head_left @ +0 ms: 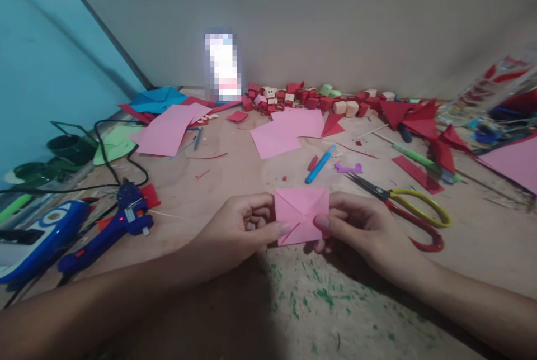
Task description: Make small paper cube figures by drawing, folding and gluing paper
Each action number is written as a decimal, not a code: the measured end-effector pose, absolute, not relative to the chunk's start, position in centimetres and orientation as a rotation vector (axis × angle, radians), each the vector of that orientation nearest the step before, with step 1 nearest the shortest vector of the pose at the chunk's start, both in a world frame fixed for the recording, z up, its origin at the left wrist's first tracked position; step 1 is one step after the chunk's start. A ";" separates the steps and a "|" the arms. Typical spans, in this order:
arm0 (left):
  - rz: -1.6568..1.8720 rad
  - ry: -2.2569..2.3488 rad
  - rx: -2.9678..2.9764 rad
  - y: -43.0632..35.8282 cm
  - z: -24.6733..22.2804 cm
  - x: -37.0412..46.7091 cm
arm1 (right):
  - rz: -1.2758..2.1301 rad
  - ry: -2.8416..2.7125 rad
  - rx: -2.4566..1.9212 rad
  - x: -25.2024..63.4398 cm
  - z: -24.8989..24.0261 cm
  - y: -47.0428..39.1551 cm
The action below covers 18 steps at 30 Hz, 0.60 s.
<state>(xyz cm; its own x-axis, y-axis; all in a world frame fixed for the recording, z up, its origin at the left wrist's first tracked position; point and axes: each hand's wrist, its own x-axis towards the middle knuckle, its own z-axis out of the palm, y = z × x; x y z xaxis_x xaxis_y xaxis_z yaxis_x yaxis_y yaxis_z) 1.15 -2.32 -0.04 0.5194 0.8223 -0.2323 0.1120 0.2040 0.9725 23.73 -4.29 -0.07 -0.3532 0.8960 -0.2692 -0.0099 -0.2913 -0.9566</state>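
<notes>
Between my hands is a small folded square of pink paper point(302, 206), its corners turned in to the centre so the creases form an X. My left hand point(251, 223) grips its left edge, thumb on the face and fingers curled behind. On the right edge, my right hand point(356, 223) pinches it the same way, thumb near the middle. Just beyond the paper lie a blue pen point(321, 164) and a purple paper scrap point(349, 168). Scissors point(388, 195) with one yellow and one red handle rest beside my right hand, blades pointing away to the left.
A blue glue gun point(119, 226) with a black cord lies at left, near a blue-and-white device point(46, 237). Pink sheets point(277, 139), red paper pieces point(413, 117) and small folded paper blocks point(323, 103) line the back. A lit phone point(224, 66) leans against the wall. A green pen point(419, 159) lies right.
</notes>
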 end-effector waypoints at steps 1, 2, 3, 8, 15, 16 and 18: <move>0.610 0.936 1.296 -2.3 -0.1 1.2 | 1.747 -1.259 -1.162 23.7 -0.2 -4.3; 0.616 0.955 1.303 -2.3 -0.2 1.2 | 1.776 -1.245 -1.147 23.7 -0.2 -4.3; 0.622 0.974 1.311 -2.4 -0.3 1.3 | 1.801 -1.227 -1.142 23.7 -0.3 -4.3; 0.610 0.975 1.357 -2.4 -0.4 1.4 | 1.825 -1.170 -1.185 23.5 -0.4 -4.5; 0.653 0.977 1.366 -2.1 -0.3 1.1 | 1.835 -1.142 -1.224 23.8 -0.8 -4.7; 0.661 0.968 1.356 -2.0 -0.4 1.1 | 1.836 -1.143 -1.212 23.8 -0.7 -4.7; 0.688 0.955 1.334 -2.1 -0.5 1.0 | 1.843 -1.118 -1.163 23.7 -0.5 -4.6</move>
